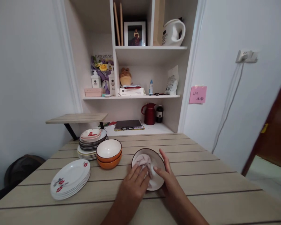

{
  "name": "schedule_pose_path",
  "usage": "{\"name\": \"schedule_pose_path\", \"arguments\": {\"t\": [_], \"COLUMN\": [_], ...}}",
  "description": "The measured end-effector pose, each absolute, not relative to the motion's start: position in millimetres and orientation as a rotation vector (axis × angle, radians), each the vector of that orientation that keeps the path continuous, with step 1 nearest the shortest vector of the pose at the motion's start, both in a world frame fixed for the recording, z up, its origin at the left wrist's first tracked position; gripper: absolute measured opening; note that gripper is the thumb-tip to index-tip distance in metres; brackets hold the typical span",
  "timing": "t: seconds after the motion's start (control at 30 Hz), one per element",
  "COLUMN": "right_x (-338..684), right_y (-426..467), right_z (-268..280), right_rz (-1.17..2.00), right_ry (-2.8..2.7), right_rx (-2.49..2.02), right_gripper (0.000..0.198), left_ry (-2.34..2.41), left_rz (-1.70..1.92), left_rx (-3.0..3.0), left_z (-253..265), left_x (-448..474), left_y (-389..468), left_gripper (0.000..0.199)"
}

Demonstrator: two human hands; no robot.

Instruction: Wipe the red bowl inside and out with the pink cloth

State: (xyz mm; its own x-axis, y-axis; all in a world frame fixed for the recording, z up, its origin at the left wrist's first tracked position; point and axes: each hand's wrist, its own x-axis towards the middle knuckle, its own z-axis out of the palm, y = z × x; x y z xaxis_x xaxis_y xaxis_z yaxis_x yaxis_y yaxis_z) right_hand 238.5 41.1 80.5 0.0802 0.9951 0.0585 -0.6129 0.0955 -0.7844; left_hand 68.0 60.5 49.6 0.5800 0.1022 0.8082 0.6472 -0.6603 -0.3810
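A bowl (pixel 157 161) with a white inside and a dark rim is tilted toward me over the table. My right hand (pixel 170 181) grips its right side, thumb over the rim on the inside and fingers behind the wall. Inside the bowl, my left hand (pixel 136 182) presses a crumpled pale pink cloth (pixel 143 160) against the surface, fingers closed over it. The bowl's underside is hidden. To the left stand two stacked orange bowls (pixel 109 156) with white insides.
Floral oval plates (pixel 70 176) lie stacked at the left. Behind them rises a pile of mixed plates and dishes (pixel 93 143) beside a small raised shelf (pixel 77 117). A red jug (pixel 150 114) and a laptop-like dark slab (pixel 128 124) sit at the back.
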Motion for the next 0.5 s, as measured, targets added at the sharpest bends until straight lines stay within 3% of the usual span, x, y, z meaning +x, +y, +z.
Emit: {"name": "schedule_pose_path", "arguments": {"t": [0.3,0.5], "right_x": [226.9,224.1], "right_y": [35.4,40.8], "right_z": [87.4,77.1], "right_rz": [1.389,1.432], "right_ry": [-0.700,-0.678], "right_rx": [-0.624,-0.602], "right_gripper": [0.120,0.117], "left_ry": [-0.596,-0.594], "left_rz": [-1.048,-1.089], "left_rx": [-2.091,-2.061], "left_z": [48.3,45.4], "left_x": [61.5,64.2], "left_y": [65.4,66.8], "left_gripper": [0.029,0.032]}}
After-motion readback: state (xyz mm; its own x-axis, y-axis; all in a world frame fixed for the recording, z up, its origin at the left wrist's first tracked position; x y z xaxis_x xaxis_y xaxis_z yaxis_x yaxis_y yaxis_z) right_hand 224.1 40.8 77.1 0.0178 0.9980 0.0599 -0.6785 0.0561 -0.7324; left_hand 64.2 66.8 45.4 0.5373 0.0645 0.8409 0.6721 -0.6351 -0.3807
